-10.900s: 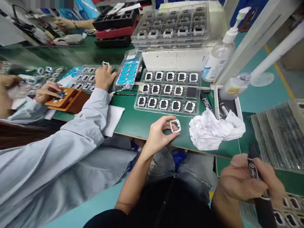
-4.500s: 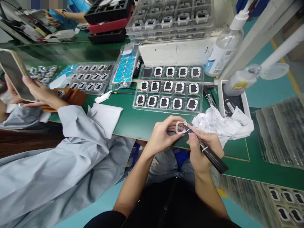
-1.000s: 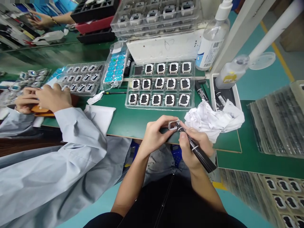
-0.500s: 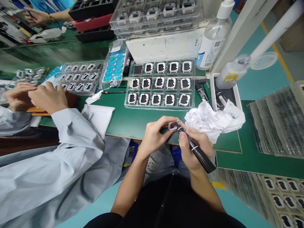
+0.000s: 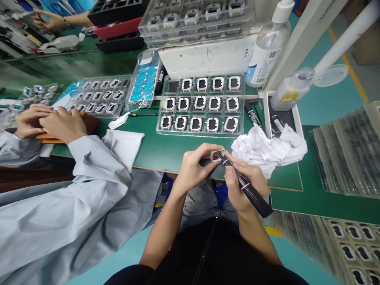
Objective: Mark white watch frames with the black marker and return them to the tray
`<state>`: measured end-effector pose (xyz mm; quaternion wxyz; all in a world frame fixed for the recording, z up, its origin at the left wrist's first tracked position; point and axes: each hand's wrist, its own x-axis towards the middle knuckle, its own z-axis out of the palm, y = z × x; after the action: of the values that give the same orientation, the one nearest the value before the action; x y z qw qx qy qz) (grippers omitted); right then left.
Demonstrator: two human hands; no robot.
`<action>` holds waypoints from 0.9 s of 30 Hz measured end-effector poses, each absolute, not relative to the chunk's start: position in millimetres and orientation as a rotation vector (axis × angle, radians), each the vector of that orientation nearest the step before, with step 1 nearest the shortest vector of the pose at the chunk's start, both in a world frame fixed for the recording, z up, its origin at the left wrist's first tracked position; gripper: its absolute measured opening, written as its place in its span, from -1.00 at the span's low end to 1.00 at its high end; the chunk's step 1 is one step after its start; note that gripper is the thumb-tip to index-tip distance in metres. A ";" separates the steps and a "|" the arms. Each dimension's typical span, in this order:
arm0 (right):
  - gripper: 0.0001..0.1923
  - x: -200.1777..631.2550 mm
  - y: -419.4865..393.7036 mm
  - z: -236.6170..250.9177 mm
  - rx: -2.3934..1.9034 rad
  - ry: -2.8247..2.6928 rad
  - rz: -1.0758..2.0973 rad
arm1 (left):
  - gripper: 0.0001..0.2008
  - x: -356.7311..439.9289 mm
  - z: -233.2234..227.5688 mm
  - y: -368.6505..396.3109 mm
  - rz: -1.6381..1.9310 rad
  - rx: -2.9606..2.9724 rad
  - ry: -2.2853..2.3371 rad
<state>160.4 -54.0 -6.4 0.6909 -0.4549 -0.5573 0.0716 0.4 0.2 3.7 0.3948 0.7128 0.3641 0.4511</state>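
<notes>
Left hand (image 5: 194,170) pinches a small white square frame w/ dark centre (image 5: 217,155) just over the green mat's (image 5: 166,152) near edge. Right hand (image 5: 242,184) grips a black marker pen (image 5: 246,188), tip touching the frame: marking step looks underway. Next move prob. needs a steady tip along the rim, frame kept pinched.

The hands (image 5: 219,170) work at the near edge of the table (image 5: 166,150). At 9 o'clock there is bare green to pass over. At 12 o'clock the clear tray (image 5: 202,107) blocks. At 2 o'clock the crumpled white paper (image 5: 267,148) sits just beside them. A co-worker's sleeve (image 5: 97,158) fills the far left.
</notes>
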 end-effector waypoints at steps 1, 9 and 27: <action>-0.91 160.0 -54.3 -7.1 -1.009 -1.239 0.163 | -0.72 0.2 3.8 0.4 1.135 1.796 0.921; -0.89 162.3 -56.3 -19.1 -1.007 -1.134 0.219 | -0.52 0.4 3.9 4.4 1.102 1.817 1.035; -0.84 167.6 -48.0 -20.4 -0.998 -1.088 0.166 | -0.45 -97.7 63.9 257.3 0.630 2.247 1.839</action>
<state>167.6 -48.0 -20.4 0.7365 -0.4543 -0.4954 0.0754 -97.7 257.3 63.9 0.0848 0.7535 0.6167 0.2113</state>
